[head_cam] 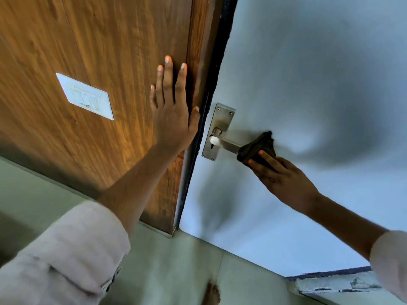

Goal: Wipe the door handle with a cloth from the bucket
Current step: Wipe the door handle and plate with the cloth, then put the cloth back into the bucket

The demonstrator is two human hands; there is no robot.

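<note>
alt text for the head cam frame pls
A person's right hand presses a dark cloth around the end of a brushed-metal lever door handle on a pale grey door. The left hand rests flat on the brown wood panel beside a white switch plate.

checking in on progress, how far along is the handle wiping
Done: the dark cloth is out of the bucket and in the right hand. In hand: it is pressed over the outer end of the door handle, while the left hand lies flat on the wooden panel. Left: the bare inner stretch and backplate.
</note>
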